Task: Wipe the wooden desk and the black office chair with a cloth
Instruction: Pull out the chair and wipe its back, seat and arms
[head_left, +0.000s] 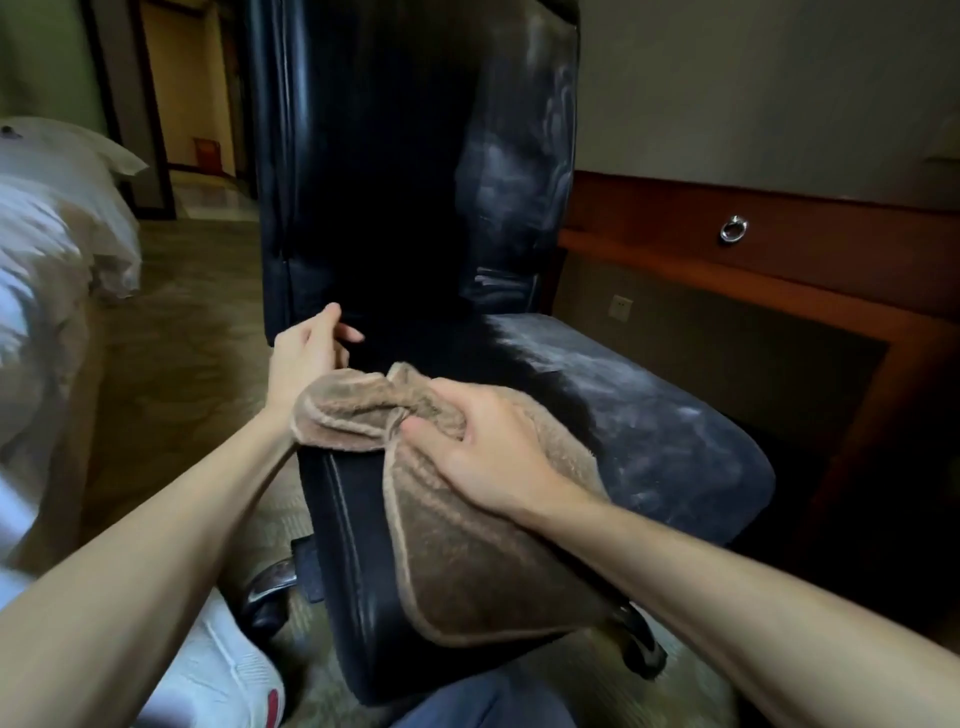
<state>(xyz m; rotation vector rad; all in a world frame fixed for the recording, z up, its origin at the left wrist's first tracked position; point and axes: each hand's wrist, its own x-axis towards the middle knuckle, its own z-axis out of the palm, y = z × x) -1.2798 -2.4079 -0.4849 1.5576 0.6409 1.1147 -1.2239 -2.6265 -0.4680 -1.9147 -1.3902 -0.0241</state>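
No text, label, brand or number can be read; a red mark is seen on the white shoe (223, 670), undeciphered.

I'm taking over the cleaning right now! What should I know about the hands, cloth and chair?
Right hand grips the brown cloth on the black chair's seat. Left hand is open, holding nothing, near the seat's back edge.
Done: seat and backrest look dark on the left.
To do: whitish dust on their right side. The wooden desk stands right; its top is out of view.
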